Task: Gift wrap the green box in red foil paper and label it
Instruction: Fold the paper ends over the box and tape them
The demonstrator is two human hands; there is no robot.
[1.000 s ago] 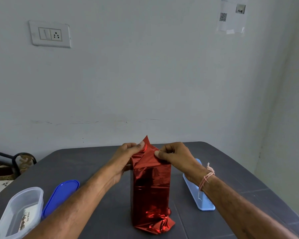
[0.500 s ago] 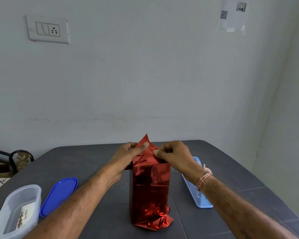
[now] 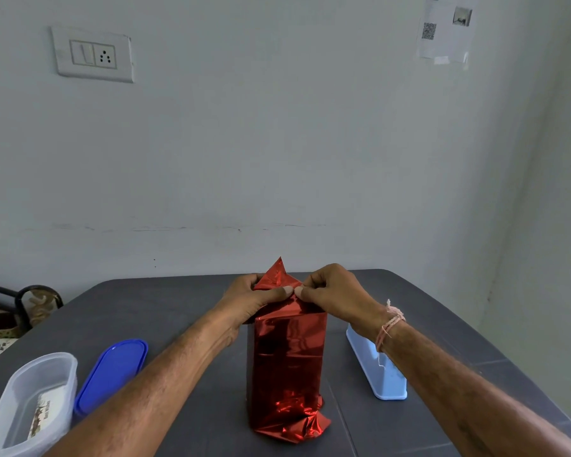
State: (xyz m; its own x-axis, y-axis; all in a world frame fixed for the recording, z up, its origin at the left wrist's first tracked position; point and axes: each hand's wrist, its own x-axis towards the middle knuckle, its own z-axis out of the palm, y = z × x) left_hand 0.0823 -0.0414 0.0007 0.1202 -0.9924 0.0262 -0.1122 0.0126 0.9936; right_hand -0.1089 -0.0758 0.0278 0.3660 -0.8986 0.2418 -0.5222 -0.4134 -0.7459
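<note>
A tall box wrapped in shiny red foil paper [image 3: 287, 357] stands upright in the middle of the dark grey table [image 3: 145, 308]. No green shows; the foil covers it all. Loose foil bunches at its base, and a pointed flap sticks up at the top. My left hand [image 3: 254, 300] grips the top left of the foil, thumb pressed along the upper edge. My right hand [image 3: 330, 293] pinches the foil at the top right. Both thumb tips meet at the top front fold.
A clear plastic tub [image 3: 30, 407] with a printed card inside sits at the near left, its blue lid [image 3: 111, 374] beside it. A pale blue oblong container [image 3: 376, 374] lies right of the box. A wall stands just behind the table.
My two thumbs have closed together at the top front of the foil, folding the upper flap further down. The box stays in place.
</note>
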